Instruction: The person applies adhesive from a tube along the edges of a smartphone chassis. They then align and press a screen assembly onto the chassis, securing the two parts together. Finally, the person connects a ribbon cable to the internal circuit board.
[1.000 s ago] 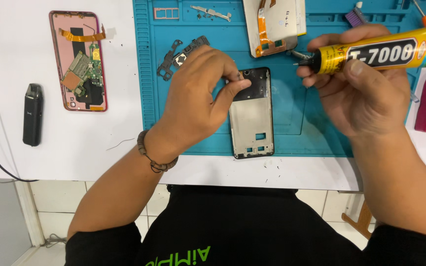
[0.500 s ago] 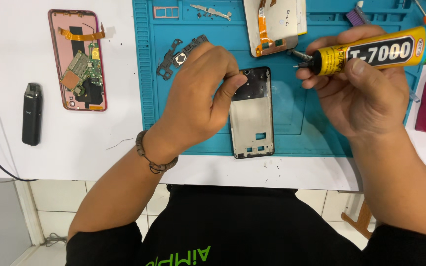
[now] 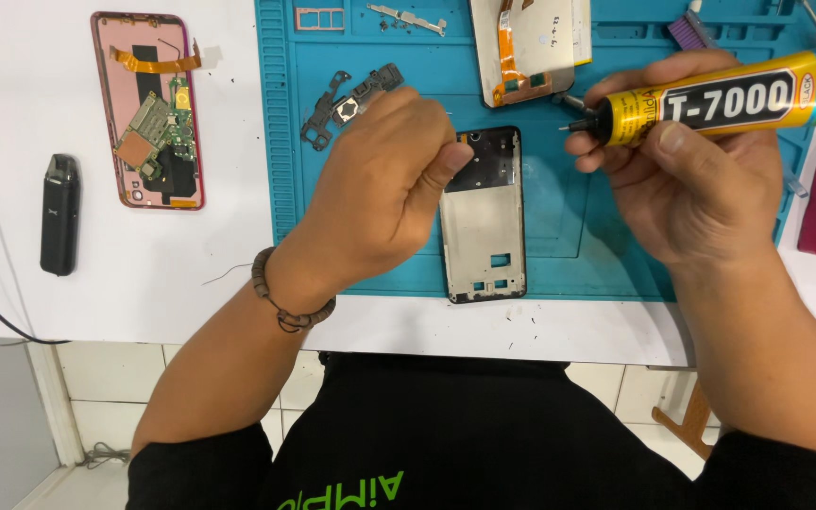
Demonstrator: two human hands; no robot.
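Yellow and black, the glue tube sits in my right hand, thumb pressed along its belly and the other fingers curled beneath, so the hand is closed firmly around it. Its dark needle tip points left, hovering just above and to the right of the phone frame, apart from it.

My left hand is curled almost into a fist, thumb and forefinger pinched together at the frame's top left corner. Whether something small is held in that pinch I cannot tell; the knuckles hide it.

The frame lies flat and upright on the blue work mat, its lower edge near the mat's front border, its dark upper part right under my left fingertips.

To do this well, I judge that I should steady the frame with the left hand, bring the tip down to the rim and squeeze gently, laying a thin even line rather than blobs, and keep glue out of the cut-outs.

Well to the left on the white table lie a pink phone back with its circuit board and a small black device. A black bracket rests on the mat just beyond my left knuckles.
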